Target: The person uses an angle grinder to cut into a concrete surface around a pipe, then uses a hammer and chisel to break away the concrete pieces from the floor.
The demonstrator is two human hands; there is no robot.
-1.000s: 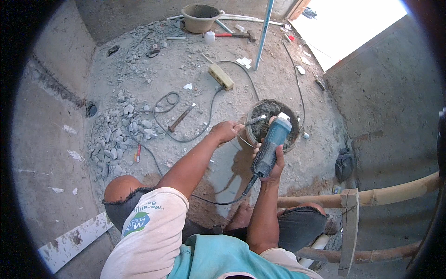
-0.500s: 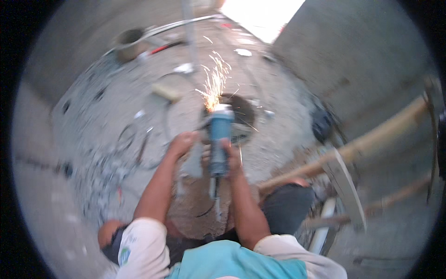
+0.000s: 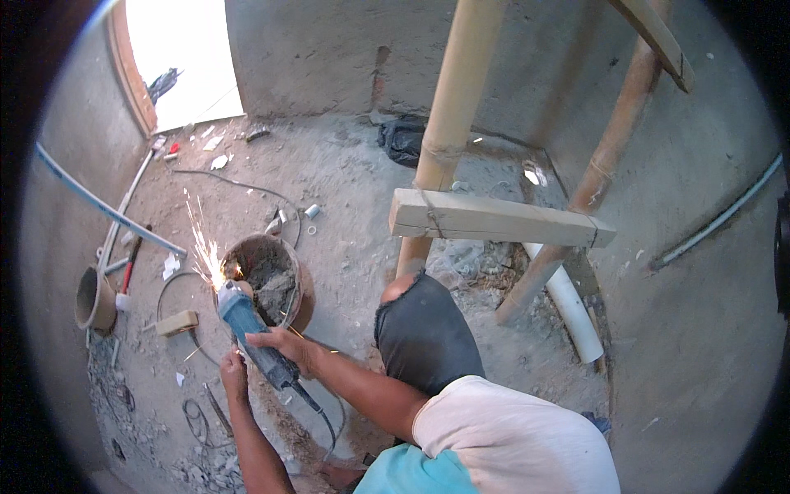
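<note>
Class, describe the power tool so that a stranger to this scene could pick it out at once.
Find the round bucket of grey mix. At its lower-left rim in the picture, the right hand grips an angle grinder, blue in front and dark behind. Bright sparks at its front end set it apart.

A pale, squared wooden beam crosses two tan, round bamboo poles. A thick white plastic pipe lies near them; a crumpled black plastic bag sits near the grey wall. Leftward, a red-handled hammer lies beside a round beige tub.
</note>
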